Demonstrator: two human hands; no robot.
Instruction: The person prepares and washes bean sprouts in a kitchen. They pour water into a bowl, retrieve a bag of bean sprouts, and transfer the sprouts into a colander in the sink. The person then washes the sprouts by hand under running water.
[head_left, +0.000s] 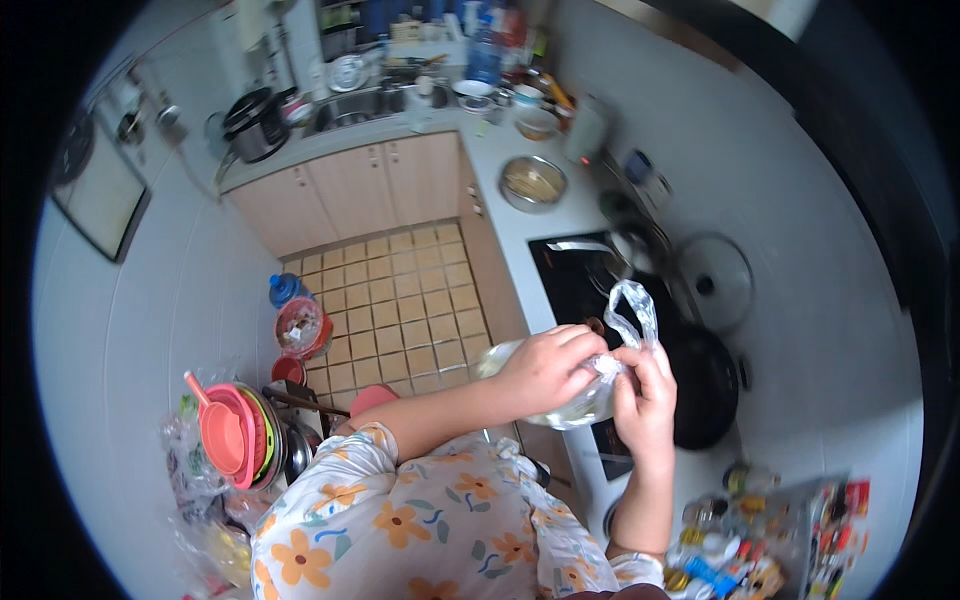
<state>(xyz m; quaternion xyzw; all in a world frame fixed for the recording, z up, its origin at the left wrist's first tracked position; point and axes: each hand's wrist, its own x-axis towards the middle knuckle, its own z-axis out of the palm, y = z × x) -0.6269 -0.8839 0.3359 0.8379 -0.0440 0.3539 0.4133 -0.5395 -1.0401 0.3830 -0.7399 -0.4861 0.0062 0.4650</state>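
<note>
Between my two hands hangs a clear plastic bag (574, 412), gathered tight at its neck, with pale contents that I cannot make out. My left hand (551, 367) grips the gathered neck from the left. On the other side, my right hand (646, 394) pinches the same neck with thumb and fingers. A twisted loop of the bag's handles (634, 307) stands up above my right fingers. Under the bag are the counter edge and a black cooktop (574, 281). A dark wok (705, 390) sits just right of my right hand.
A steel bowl (532, 184) with pale strips inside stands on the counter beyond the cooktop. A glass lid (712, 281) leans by the wall. Bottles and packets (720, 555) crowd the lower right. A red bin (302, 328) and stacked plastic basins (232, 435) stand at the left.
</note>
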